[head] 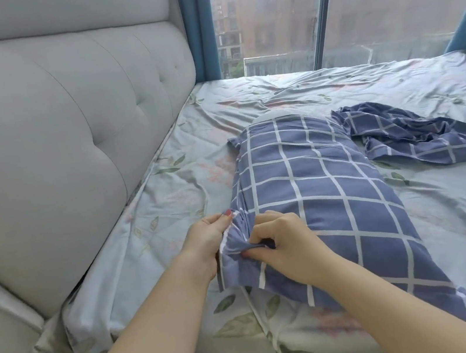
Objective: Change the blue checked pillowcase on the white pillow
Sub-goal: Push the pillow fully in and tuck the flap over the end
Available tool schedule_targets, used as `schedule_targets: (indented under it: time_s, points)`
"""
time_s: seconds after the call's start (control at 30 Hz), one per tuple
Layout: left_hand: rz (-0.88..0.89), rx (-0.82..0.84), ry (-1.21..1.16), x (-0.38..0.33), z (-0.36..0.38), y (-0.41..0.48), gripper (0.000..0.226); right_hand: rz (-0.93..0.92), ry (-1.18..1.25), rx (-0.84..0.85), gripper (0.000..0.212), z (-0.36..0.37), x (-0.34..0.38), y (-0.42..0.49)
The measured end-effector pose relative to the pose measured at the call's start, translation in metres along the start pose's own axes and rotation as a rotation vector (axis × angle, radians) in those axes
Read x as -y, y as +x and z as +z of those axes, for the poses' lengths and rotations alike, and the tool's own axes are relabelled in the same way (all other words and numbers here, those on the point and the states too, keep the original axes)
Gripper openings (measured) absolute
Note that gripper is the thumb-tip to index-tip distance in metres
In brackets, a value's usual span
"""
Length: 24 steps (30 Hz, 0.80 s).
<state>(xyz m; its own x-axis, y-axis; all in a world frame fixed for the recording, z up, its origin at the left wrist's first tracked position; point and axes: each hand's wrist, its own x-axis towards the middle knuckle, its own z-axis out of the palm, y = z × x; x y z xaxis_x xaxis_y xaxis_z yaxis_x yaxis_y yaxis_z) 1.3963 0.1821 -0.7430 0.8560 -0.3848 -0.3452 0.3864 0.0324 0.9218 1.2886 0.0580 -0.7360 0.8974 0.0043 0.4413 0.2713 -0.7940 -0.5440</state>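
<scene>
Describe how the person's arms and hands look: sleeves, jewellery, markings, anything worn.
Both forearms are bare up to the frame edge: no sleeves show. The left hand and right hand wear no gloves, and no ring, watch or bracelet is visible. The nails that show are painted red. No tattoos or other markings can be seen.

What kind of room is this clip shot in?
Most likely a bedroom: a floral bed sheet spread wide, a padded grey headboard beside it, and a white pillow in a blue checked pillowcase lying on the sheet. The tall window looks onto a building.
</scene>
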Motion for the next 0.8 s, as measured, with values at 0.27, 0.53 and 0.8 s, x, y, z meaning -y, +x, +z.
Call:
schedule_targets:
  time_s: [0.27,0.53,0.8]
  points:
    - [0.194,-0.072,0.118,0.004,0.022,0.001,0.033,0.175,0.208,0.080,0.016,-0.016,0.005,-0.008]
    - [-0.062,0.157,0.023,-0.008,0.008,-0.014,0.018,0.278,-0.136,-0.115,0.038,-0.016,-0.011,-0.003]
    - [-0.104,0.179,0.070,-0.007,-0.003,-0.026,0.021,0.380,0.097,-0.170,0.015,-0.014,-0.014,0.009]
